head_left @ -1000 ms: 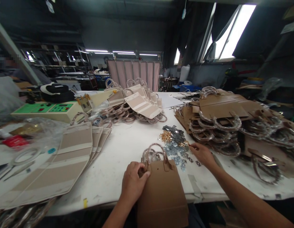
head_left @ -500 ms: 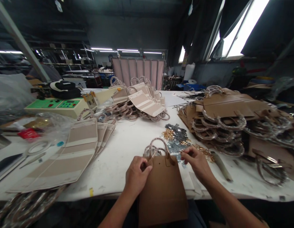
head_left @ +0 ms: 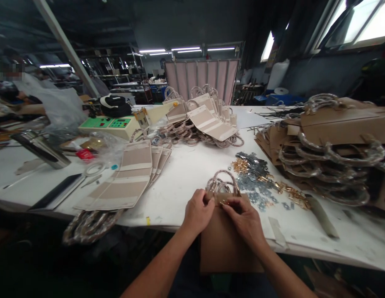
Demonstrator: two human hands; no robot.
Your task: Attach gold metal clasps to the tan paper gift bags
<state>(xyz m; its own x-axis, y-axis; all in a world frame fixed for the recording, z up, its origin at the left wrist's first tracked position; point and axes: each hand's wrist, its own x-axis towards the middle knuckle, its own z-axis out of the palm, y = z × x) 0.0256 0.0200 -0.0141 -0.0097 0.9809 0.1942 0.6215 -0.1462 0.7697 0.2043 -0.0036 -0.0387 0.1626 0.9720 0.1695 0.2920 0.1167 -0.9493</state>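
2 bare hands meet at the top edge of a brown bag [head_left: 226,248], which is laid flat at the near edge of the white desk [head_left: 186,174] and hangs partly over it toward the person. The left hand [head_left: 198,213] is clenched on the bag's upper rim, just beside the base of the wrapped loop handles [head_left: 221,184] (these rise from the rim and point away from the person). The right hand [head_left: 245,219] is laid on the bag's upper right part, and its grip is pinched on a small gold fitting [head_left: 227,202] held against the rim, close to the left fingertips.

Just beyond the handles, a scatter of silver and gold hardware [head_left: 254,182] is spread over the desk. A tall stack of brown bags [head_left: 335,132] is piled to the right, its handles hanging out at the near side. A fan of beige striped bags [head_left: 130,178] is laid out to the left, and behind it a green control box [head_left: 111,124] is set. A steel flask [head_left: 43,149] is seen lying at the far left.
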